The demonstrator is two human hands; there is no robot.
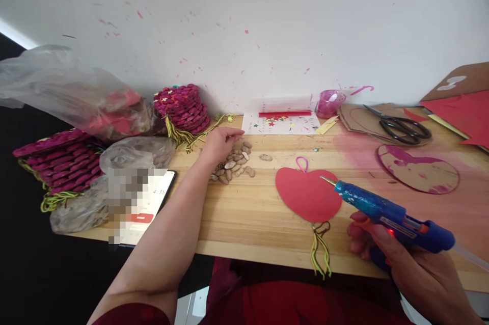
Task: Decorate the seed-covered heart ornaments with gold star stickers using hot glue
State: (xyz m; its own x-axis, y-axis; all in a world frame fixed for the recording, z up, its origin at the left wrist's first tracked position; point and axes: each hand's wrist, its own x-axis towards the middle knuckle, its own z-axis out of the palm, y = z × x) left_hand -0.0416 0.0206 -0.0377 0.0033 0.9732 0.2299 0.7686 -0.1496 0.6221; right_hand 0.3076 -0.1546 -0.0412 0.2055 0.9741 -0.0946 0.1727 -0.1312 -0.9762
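My left hand (220, 145) is over a pile of peanuts (237, 161), its visible fingers stretched to the right and apart. No peanut shows between them; the pile's far side is partly hidden by the hand. My right hand (405, 259) is wrapped round a blue hot glue gun (385, 208), thumb on top, a small red light glowing by it. The gun's metal nozzle points left, above the right edge of a red paper heart (305, 192). That heart lies flat, with a purple loop (302, 164) at its top and a yellow-green tassel (320, 253) hanging below.
Purple peanut-covered crafts (182, 111), a plastic bag (95, 101) and a phone (148, 208) lie left. Behind are star sequins (272, 122) on white paper (254, 127) and a pink cup (329, 104). Black scissors (405, 129), a cardboard piece (420, 169) and red paper (458, 111) lie right.
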